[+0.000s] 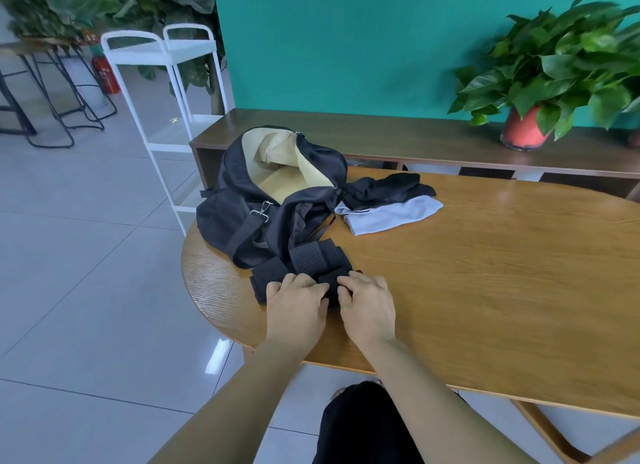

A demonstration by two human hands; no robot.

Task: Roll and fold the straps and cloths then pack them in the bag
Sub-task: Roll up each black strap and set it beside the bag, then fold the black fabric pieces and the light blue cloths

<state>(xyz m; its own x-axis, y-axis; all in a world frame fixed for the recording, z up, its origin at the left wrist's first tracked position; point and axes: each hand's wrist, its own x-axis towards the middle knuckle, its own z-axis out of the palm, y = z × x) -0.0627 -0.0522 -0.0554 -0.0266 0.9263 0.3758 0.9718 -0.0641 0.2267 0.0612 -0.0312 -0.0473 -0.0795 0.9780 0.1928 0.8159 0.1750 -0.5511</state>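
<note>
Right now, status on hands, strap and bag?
Left grip, right grip hold black perforated strap. Black fabric bag open. Black cloth, pale grey cloth unpacked beside it.

I can read no text here. The fire extinguisher (108,75) label is blurred. So is the small red sign (86,38).

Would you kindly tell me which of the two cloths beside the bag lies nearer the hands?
The pale grey cloth; the black cloth lies beyond it, overlapping its far edge.

Near end of strap (313,255) beneath left hand (298,302) and right hand (367,304); potted plant (561,68) blurry.
</note>
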